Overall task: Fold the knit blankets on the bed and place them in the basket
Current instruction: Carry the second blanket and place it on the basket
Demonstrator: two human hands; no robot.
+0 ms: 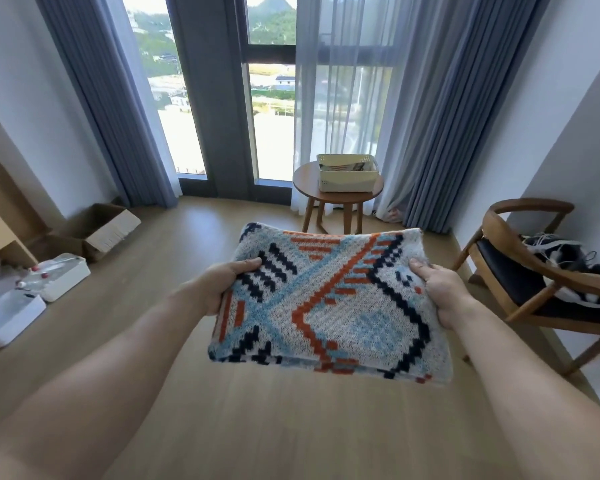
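The left grip (229, 282) clasps the left edge of the folded blanket (326, 306), held level in the air with its long axis side to side. The right grip (440, 292) clasps the right edge. The basket (347, 181) sits well ahead, slightly right, on the desk (303, 184).

Round wooden side table (303, 185) before the window (274, 133). Wooden armchair (520, 233), dark seat, at right. Open cardboard box (111, 226) and white containers (66, 275) on floor, left. Blue-grey curtains (94, 98) flank the glass.

Bright window (222, 98) daylight; edges warped, slightly soft.
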